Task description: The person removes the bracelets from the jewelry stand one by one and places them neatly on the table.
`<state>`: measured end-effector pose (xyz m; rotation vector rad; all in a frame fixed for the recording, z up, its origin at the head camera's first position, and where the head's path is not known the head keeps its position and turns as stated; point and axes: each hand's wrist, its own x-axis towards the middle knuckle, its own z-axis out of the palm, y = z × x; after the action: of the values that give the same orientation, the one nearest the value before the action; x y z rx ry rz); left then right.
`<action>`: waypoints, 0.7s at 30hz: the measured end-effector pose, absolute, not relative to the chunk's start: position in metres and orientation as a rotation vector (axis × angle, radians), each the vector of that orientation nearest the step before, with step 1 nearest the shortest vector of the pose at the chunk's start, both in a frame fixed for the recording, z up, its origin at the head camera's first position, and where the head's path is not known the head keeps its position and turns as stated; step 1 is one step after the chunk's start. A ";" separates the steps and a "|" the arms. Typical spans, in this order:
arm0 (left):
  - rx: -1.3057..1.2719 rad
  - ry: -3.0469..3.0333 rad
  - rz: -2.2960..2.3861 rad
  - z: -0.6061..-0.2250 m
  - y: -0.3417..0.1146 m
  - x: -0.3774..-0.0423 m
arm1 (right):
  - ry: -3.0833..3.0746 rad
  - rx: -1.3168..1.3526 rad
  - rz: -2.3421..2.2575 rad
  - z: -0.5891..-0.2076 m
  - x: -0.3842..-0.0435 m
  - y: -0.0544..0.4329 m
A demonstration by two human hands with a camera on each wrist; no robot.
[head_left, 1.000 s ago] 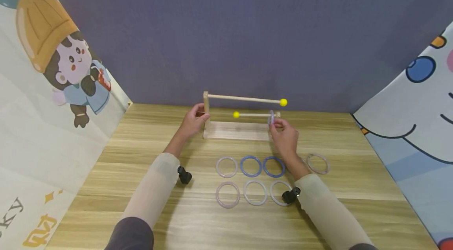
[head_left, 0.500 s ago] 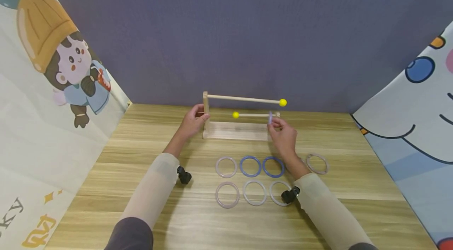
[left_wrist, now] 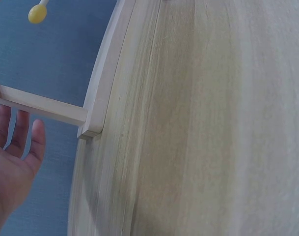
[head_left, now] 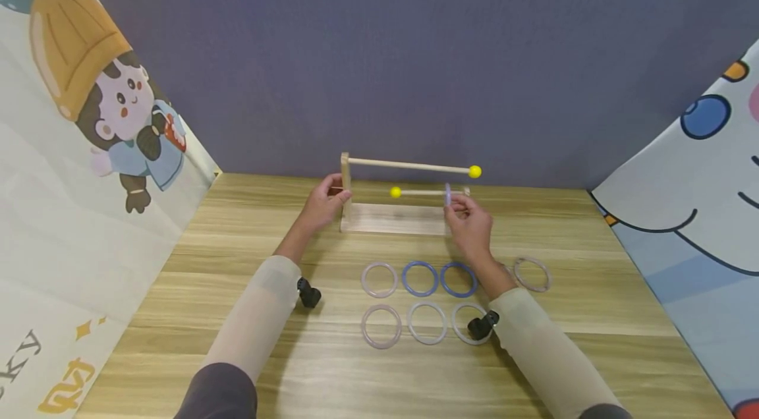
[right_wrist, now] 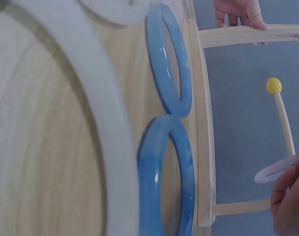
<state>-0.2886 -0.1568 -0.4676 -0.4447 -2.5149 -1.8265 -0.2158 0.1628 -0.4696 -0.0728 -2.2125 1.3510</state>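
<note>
A wooden rack (head_left: 394,220) stands at the back of the table. Its upper rod (head_left: 409,165) runs right from the left post (head_left: 346,172); the lower rod (head_left: 423,193) runs left from the right post. Each rod ends in a yellow ball. My left hand (head_left: 323,203) grips the left post between thumb and fingers, its fingers also showing behind that post (left_wrist: 46,105) in the left wrist view. With thumb and fingers, my right hand (head_left: 471,224) pinches a pale lilac ring (right_wrist: 274,169) that encircles the lower rod near its right end.
Several rings lie in front of the rack: two blue rings (head_left: 420,294) side by side, a pinkish ring (head_left: 381,346), whitish rings (head_left: 428,342) and a mottled brownish ring (head_left: 536,290) at the right. Another ring is mostly hidden by the right wrist. A dark wall (head_left: 385,63) rises behind.
My right hand has moved slightly left, taking the lilac ring along the lower rod away from the right post. The left hand and the rack have not moved.
</note>
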 end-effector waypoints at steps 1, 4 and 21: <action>-0.445 -2.519 -1.823 -0.468 -0.157 -0.289 | -2.210 -0.072 1.363 -0.470 -0.216 0.162; -0.442 -2.524 -1.822 -0.468 -0.157 -0.290 | -2.198 -0.065 1.398 -0.470 -0.216 0.160; -0.459 -2.527 -1.801 -0.470 -0.157 -0.293 | -2.169 -0.035 1.621 -0.454 -0.209 0.136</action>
<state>-0.2927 -0.1572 -0.4702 -0.4592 -2.5266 -1.8005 -0.2093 0.1362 -0.4539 -0.0352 -2.1685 1.6213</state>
